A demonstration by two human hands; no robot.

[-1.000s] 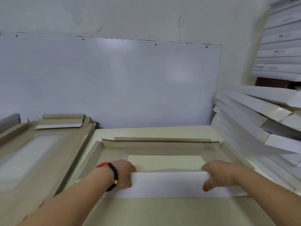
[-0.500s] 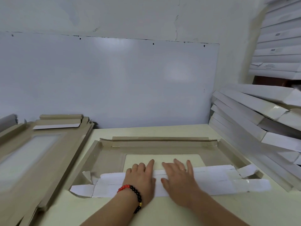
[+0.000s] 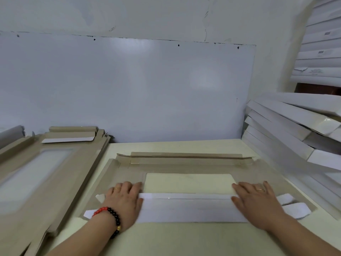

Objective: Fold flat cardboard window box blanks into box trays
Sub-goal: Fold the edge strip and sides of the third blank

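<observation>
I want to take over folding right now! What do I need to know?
Left hand: flat, fingers straight, pressing the left end of the white near flap.
Right hand: flat, pressing the right end of that flap.
The blank lies on the table; its near flap is folded in and flattened, and the far flap is creased.
Unfolded blanks are stacked on the left, finished boxes on the right.
Left to do: probably raise the sides and lock the corners.

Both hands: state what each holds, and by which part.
Nothing is gripped. The left hand and right hand press flat, fingers straight, on opposite ends of the blank's folded white flap.
</observation>
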